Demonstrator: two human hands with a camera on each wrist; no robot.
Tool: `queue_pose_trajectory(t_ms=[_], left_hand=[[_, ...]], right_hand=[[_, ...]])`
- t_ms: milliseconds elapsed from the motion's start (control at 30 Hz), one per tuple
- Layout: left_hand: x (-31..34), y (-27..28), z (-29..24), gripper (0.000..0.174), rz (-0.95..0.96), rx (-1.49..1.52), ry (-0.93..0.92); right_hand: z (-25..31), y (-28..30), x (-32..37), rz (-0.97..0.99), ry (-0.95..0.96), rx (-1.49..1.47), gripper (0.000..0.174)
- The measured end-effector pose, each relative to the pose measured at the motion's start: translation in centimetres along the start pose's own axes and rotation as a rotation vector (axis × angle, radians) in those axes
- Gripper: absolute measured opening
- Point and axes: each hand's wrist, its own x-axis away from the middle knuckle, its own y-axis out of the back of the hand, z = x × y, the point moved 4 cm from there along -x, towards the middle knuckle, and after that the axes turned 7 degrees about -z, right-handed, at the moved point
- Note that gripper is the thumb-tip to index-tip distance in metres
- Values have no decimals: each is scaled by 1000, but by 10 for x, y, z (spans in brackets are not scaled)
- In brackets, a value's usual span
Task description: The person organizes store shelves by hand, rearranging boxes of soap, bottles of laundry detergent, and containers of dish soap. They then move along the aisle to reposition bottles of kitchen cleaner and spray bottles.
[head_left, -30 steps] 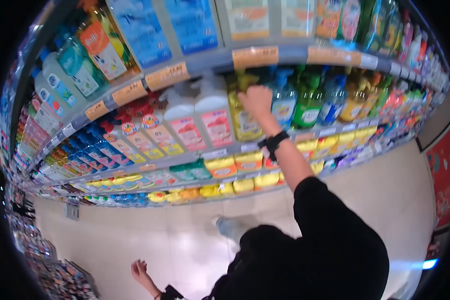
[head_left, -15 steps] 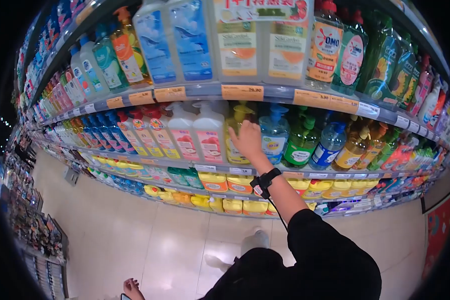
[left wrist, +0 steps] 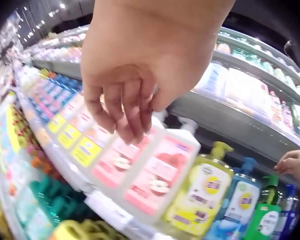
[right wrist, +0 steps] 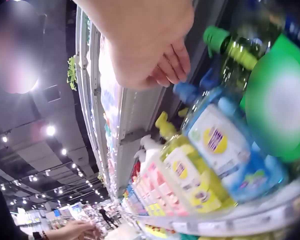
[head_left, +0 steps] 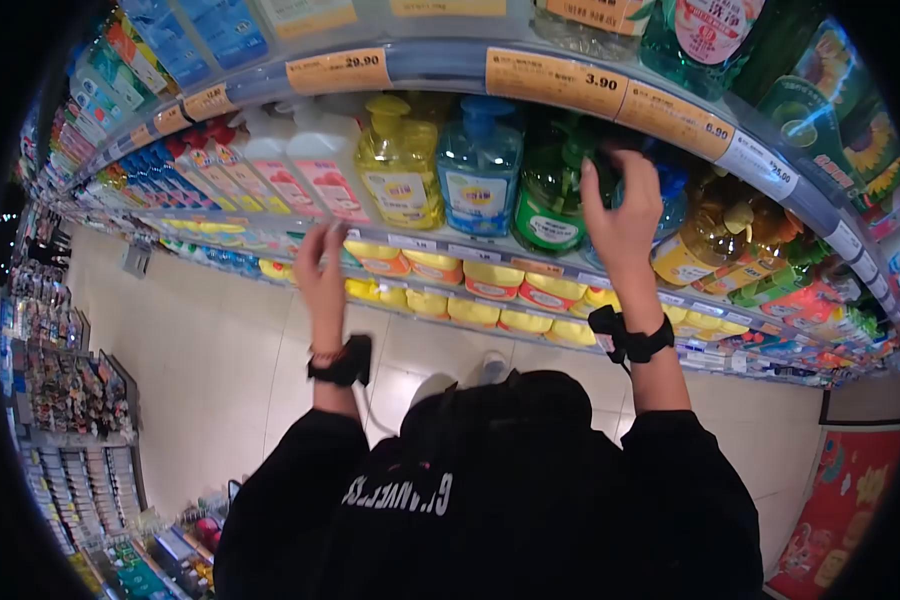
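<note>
My right hand (head_left: 625, 210) is raised beside a green pump bottle (head_left: 552, 205), thumb close to its pump and fingers loosely bent, with nothing in its grasp. To the left of that bottle stand a blue pump bottle (head_left: 480, 175) and a yellow pump bottle (head_left: 402, 165), both upright. My left hand (head_left: 320, 280) hovers at the front of the shelf, fingers hanging loosely curled around nothing. In the left wrist view, white pump bottles with pink apple labels (left wrist: 162, 172) stand just beyond the left hand (left wrist: 145, 65).
Above the bottles runs a shelf edge with orange price tags (head_left: 555, 82). Amber bottles (head_left: 705, 245) stand to the right. Yellow-capped jugs (head_left: 470, 310) fill the lower shelves, over a tiled floor (head_left: 220, 330). Display racks (head_left: 60, 400) stand at the left.
My right hand has left the yellow pump bottle and moved right to beside the green one. The left hand has come up from low down to the shelf front.
</note>
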Motion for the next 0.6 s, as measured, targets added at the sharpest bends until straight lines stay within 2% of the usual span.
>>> queue_pose_trajectory(t_ms=[67,133,233,300,433,467,600], left_hand=[[-4,-56,-51,24,73,2,-177],[-8,-99,-85,33,14,57,-318],[-22,-140,-84,46,24,-37,-270],[-38,-165,-59,45,133,-58,-236],[-51,-186,-69,40,303,74,-178],[-54,-189,-70,35,268,89,-221],[-62,-199,-74,44,301,-71,-331]], right_hand=[[-13,-3,-2,23,-32,24,37],[-24,-12,-6,79,-86,-36,45],[-35,-33,-6,149,-227,-160,50],[-39,-45,-2,134,-325,-225,52],[-50,-59,7,229,-322,-94,51],[-53,-61,7,214,-333,-108,50],[-50,-61,8,236,-403,-1,48]])
